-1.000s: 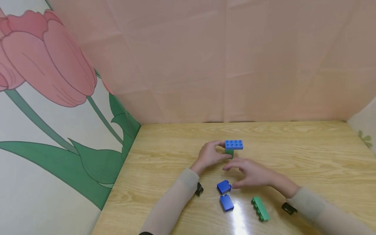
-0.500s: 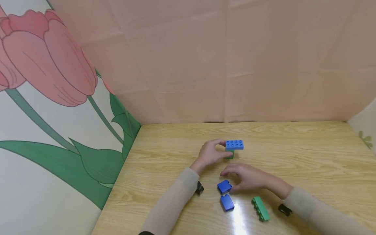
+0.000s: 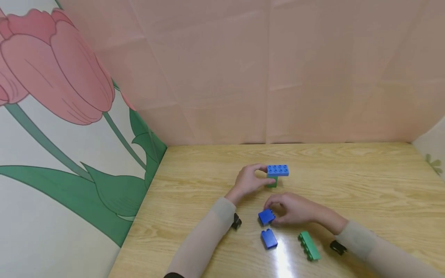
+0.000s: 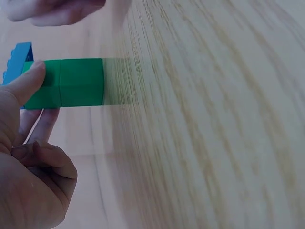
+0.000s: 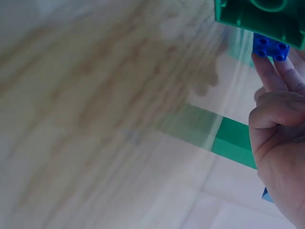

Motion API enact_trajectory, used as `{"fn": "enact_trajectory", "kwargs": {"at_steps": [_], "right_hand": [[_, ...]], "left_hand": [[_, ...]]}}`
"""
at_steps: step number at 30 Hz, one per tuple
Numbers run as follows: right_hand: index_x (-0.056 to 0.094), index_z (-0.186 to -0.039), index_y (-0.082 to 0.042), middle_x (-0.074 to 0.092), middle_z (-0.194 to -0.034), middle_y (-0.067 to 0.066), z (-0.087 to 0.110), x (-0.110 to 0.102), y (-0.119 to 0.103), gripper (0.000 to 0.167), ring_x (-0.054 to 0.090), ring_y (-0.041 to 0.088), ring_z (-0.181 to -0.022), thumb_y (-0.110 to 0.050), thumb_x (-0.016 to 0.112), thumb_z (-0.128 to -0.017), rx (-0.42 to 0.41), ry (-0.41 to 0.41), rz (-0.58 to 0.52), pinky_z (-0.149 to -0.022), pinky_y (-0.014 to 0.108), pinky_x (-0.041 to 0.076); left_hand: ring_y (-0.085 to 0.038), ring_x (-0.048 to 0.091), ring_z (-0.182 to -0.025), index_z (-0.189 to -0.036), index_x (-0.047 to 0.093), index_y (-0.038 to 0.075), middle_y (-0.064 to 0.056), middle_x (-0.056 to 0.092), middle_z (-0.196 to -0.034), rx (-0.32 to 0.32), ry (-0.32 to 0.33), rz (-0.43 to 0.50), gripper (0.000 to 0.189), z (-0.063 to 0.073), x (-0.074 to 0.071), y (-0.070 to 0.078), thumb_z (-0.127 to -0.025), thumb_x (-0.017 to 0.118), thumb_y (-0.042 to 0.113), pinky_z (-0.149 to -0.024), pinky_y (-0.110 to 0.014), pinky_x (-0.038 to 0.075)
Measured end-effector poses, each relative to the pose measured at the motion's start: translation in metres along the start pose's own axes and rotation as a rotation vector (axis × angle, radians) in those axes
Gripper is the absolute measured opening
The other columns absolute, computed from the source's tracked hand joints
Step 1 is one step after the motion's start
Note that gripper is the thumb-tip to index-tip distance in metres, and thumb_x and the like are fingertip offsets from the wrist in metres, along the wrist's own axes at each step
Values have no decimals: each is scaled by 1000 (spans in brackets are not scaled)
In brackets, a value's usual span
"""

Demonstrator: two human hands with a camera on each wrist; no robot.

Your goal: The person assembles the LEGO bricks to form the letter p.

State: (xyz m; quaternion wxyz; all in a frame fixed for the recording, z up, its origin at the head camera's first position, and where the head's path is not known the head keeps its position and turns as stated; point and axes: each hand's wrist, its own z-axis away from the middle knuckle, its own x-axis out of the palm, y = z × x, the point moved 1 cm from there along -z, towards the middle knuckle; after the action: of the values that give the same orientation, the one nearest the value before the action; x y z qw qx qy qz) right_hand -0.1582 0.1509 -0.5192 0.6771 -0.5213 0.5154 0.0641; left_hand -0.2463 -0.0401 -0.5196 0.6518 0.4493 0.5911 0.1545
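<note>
Blue brick [image 3: 266, 217], now pinched by right hand [image 3: 294, 209]

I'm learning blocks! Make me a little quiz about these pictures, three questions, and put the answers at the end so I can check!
1. Pick one. What does the left hand hold?
A) a cup
B) a stack
C) nothing

2. True or false: the brick in the right hand is green.

3. Count: how many loose bricks are in neither hand?

Key:
1. B
2. False, it is blue.
3. Two: a blue brick and a long green brick.
</note>
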Motion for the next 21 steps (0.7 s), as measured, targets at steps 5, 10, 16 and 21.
{"fn": "enact_trajectory", "kwargs": {"at_steps": [5, 10, 16, 21], "right_hand": [[71, -120, -23, 68, -120, -16, 3, -5, -1, 37, 65, 14, -115, -25, 86, -86, 33, 13, 25, -99, 47, 54], [72, -118, -20, 68, -116, -15, 5, -10, -7, 35, 65, 13, -111, -25, 86, -87, 16, 36, 64, -95, 46, 56], [73, -118, -17, 67, -115, -12, 4, -13, -14, 34, 65, 10, -106, -28, 85, -88, 4, 44, 139, -91, 42, 58], [74, -118, -16, 67, -116, -10, 4, -11, -17, 36, 64, 8, -102, -29, 85, -86, -2, 43, 196, -87, 38, 58]], "left_hand": [[-8, 61, -119, -112, 76, 30, 24, 68, -110, 14, 3, -7, 37, 0, 0, -1, -84, 85, 51, -106, -41, 47], [-10, 61, -121, -114, 75, 30, 23, 68, -111, -5, 2, -5, 38, 1, 0, -1, -84, 84, 52, -106, -42, 47], [-8, 60, -120, -114, 75, 31, 24, 68, -110, -18, 3, 2, 37, 1, 1, -1, -84, 85, 51, -106, -43, 47], [-9, 61, -121, -113, 75, 31, 24, 68, -110, -20, 2, 1, 37, 1, 1, 1, -84, 85, 52, -107, -44, 47]]}}
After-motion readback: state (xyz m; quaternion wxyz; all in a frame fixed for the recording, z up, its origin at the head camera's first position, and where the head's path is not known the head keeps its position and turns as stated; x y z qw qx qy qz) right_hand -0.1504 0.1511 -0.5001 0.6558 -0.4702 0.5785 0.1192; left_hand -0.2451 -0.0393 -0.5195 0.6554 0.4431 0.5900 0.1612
